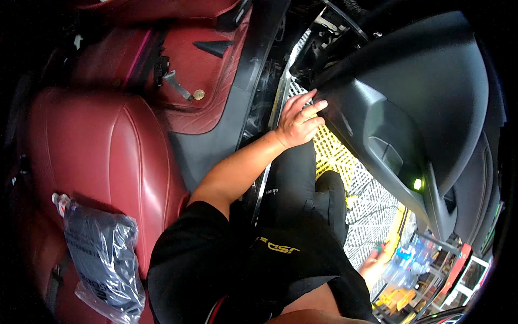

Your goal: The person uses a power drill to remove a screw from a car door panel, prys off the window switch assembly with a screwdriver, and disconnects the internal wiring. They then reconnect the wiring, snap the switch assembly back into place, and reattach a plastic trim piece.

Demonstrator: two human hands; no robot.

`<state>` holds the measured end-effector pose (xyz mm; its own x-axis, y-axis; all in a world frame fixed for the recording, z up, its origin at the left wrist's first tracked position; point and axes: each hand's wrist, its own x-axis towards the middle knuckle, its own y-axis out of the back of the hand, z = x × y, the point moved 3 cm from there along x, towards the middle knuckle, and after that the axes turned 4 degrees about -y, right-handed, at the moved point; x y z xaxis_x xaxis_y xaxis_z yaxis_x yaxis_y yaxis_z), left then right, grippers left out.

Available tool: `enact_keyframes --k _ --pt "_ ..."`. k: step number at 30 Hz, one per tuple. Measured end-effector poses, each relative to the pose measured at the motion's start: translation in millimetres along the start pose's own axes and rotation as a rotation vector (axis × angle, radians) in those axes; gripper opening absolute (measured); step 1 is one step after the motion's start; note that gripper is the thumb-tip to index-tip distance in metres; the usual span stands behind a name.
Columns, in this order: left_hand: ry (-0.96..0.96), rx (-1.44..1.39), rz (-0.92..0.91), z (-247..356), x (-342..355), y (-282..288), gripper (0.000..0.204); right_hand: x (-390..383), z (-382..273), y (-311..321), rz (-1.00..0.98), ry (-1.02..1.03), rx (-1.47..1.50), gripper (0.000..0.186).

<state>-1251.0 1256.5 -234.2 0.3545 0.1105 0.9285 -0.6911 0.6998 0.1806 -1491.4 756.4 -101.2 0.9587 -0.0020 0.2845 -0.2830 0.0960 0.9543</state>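
We observe yellow lettering [276, 246] across the front of the black shirt [199, 259]; small white lettering [272, 191] on the black trousers [294, 167]; dark print [102, 289], creased and partly obscured, on the clear plastic package [128, 237]; we discern characters, some too blurred to read.

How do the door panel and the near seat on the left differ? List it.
Colour: the door panel is black; the seat is dark red. Shape: the door panel is broad and hollowed in places; the seat bulges and shows seams. Position: the door panel is close to the left hand; the seat is farther off. Both have curved outlines.
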Motion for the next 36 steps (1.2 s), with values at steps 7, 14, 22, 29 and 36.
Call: enact_keyframes --k 7,14,22,29,36 --pt "-0.143 0.114 0.020 -12.0 42.2 30.5 0.020 -110.3 112.0 -279.0 -0.925 -0.613 -0.118 0.045" --pt "0.763 0.709 0.496 -174.3 45.7 179.5 0.023 -107.8 97.1 -327.0 -0.957 -1.002 0.212 0.058" --pt "1.371 1.149 -0.414 -286.2 -87.1 270.5 0.032 -172.6 91.3 -307.1 -0.989 -0.422 0.523 0.044" --pt "1.447 0.997 -0.312 -315.9 -85.6 250.0 0.032 -185.0 29.4 -202.1 -0.878 -1.334 0.951 0.067" --pt "1.557 0.359 0.427 -314.3 -98.8 262.7 0.031 -145.7 39.8 -161.1 -0.913 -1.066 0.766 0.040"
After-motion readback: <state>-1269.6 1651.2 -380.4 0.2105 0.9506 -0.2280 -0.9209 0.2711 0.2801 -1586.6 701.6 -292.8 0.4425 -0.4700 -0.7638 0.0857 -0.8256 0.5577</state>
